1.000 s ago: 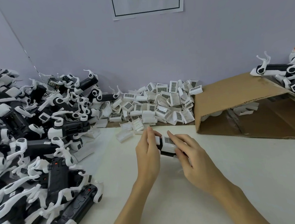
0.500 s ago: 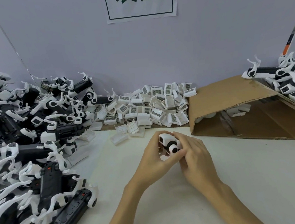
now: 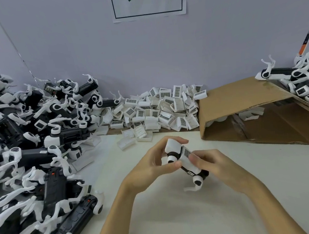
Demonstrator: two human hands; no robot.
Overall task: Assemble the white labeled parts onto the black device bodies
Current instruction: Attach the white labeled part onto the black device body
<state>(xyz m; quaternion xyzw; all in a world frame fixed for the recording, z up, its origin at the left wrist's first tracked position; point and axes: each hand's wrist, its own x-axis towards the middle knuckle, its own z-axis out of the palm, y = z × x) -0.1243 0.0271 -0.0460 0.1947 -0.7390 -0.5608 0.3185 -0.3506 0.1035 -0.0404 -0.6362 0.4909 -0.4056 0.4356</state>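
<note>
Both hands are engaged above the middle of the counter [image 3: 196,216]. I see my left hand [image 3: 154,165] curled round the upper end of one device body [image 3: 186,162], thumb at its near side and fingers over the white cap on top. My right hand [image 3: 216,165] grips the lower end, thumb pressing on the white labeled part [image 3: 187,155] that sits against the body, barcode facing up. The body is tilted, its white foot hanging just above the counter. At 9 o'clock from the hands lies a heap of black device bodies [image 3: 32,155]. At 12 o'clock, against the wall, a pile of loose labeled parts [image 3: 158,109]. At 2 o'clock, a cardboard box [image 3: 252,108] on its side, with further bodies [image 3: 305,83] on top of it.
</note>
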